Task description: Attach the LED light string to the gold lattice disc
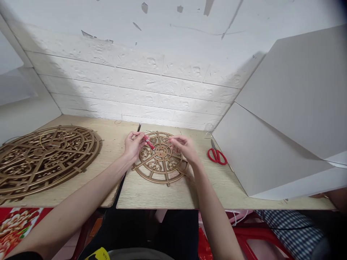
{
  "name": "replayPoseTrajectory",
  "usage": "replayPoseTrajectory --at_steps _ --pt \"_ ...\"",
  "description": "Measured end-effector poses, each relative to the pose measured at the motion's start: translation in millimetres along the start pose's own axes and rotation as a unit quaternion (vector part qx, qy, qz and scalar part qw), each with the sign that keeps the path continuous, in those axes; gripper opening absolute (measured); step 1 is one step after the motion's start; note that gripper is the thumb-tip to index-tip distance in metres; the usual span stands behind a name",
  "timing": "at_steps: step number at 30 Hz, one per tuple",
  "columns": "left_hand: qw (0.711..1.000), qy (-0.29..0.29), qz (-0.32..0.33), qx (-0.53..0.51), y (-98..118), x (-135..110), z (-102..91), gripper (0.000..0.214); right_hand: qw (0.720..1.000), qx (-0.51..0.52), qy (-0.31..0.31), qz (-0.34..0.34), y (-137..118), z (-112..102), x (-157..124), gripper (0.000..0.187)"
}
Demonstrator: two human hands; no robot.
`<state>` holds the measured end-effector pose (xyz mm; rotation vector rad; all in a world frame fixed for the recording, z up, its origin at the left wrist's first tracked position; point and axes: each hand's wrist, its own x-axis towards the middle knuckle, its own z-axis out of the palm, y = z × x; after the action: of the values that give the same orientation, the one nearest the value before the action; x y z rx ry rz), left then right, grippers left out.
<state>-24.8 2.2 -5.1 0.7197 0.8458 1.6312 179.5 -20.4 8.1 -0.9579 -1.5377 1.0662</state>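
Note:
A small round gold openwork disc (162,162) lies flat on the wooden board in front of me. Over its upper left part, my left hand (133,145) pinches a small red tube-like object (149,142). My right hand (184,147) hovers over the disc's upper right part, its fingers curled and pinched together; what they hold, if anything, is too small to name.
A stack of larger gold openwork discs (46,155) sits at the left on a second wooden board (108,144). Red-handled scissors (217,155) lie to the right of the small disc. A white panel (284,144) leans at the right. Behind stands a white brick wall (141,86).

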Motion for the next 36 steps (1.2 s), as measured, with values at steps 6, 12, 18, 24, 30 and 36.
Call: replayPoseTrajectory --at_steps 6,12,18,24,30,36 --pt "1.0 0.007 -0.019 0.009 -1 -1 -0.1 0.021 0.974 -0.212 -0.066 -0.037 6 -21 -2 0.012" --pt "0.999 0.017 -0.027 0.002 0 2 -1.5 0.015 0.913 -0.335 -0.205 -0.112 18 -5 1 0.039" --pt "0.999 0.002 -0.031 0.012 -1 1 -1.8 0.017 0.914 -0.328 -0.219 -0.094 17 -12 0 0.029" --pt "0.999 0.004 -0.037 0.015 0 0 -1.9 0.02 0.914 -0.334 -0.217 -0.081 16 -15 0 0.02" --pt "0.999 0.004 -0.039 0.013 0 1 -2.7 0.022 0.917 -0.348 -0.181 -0.071 22 -14 2 0.016" --pt "0.999 0.001 -0.035 0.018 -2 2 -4.0 0.023 0.91 -0.361 -0.194 -0.065 23 -14 1 0.017"
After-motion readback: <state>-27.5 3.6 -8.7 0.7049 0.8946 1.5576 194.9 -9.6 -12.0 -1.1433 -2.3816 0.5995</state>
